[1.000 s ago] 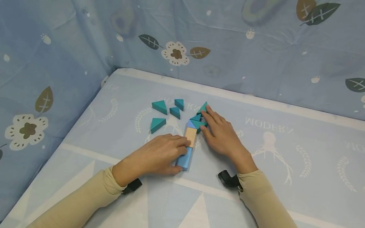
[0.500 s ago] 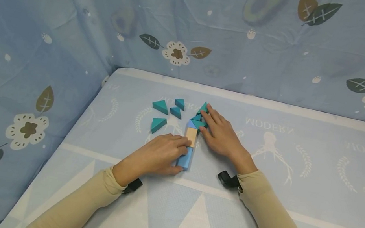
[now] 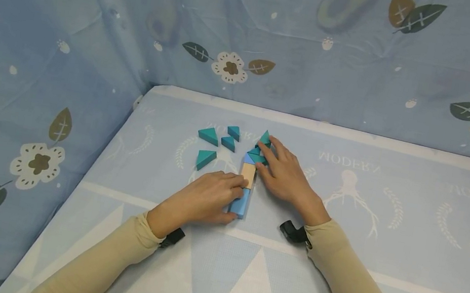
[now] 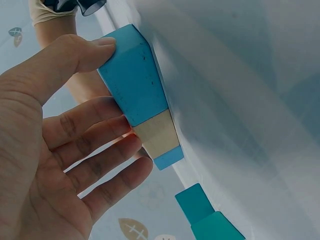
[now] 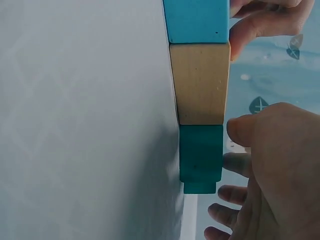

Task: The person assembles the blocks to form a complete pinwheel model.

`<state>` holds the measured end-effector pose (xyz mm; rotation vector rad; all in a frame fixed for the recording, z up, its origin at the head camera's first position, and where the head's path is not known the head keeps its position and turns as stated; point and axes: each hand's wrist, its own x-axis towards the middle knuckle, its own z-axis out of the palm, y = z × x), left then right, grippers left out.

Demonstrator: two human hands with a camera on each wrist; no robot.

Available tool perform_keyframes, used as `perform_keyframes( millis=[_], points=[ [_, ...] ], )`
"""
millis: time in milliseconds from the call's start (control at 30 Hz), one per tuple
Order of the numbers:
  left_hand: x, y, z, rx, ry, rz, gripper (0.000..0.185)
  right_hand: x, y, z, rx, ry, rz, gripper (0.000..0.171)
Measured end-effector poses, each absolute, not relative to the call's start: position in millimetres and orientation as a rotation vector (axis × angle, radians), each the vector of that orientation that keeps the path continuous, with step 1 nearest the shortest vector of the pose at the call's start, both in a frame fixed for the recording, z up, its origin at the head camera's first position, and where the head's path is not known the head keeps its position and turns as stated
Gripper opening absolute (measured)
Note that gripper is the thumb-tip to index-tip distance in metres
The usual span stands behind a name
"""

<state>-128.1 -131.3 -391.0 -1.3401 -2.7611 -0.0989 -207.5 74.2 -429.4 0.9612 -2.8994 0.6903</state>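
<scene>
A row of toy blocks lies on the table: a blue block [image 3: 239, 205] nearest, a tan block [image 3: 248, 175] beyond it, then a small light-blue triangle [image 3: 248, 159]. My left hand [image 3: 206, 194] rests along the row's left side. Its thumb [image 4: 95, 52] touches the blue block's near end, and its fingertips meet the side around the blue and tan blocks. Teal triangular blocks [image 3: 257, 159] cluster at the far end, with another teal triangle [image 3: 266, 137] at the tip. My right hand [image 3: 286, 176] has its fingers spread, fingertips right at the cluster's right side.
Left of the row lie loose teal triangles [image 3: 206, 159] and smaller blue-teal triangles [image 3: 228, 143]. A patterned blue cloth [image 3: 254, 26] hangs behind the table's far edge [image 3: 348, 131]. Black wrist devices [image 3: 294, 231] sit under both wrists.
Both hands and the blocks keep nearly the same places. The head view has shifted slightly.
</scene>
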Motion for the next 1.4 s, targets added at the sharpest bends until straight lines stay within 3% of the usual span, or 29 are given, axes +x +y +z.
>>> perform_keyframes(
  millis=[1400],
  points=[
    [-127.3,-133.0,-391.3,-1.335,-2.749,-0.08,0.042,-207.2,69.6,-426.1,0.946,-2.93,0.602,0.057]
  ],
)
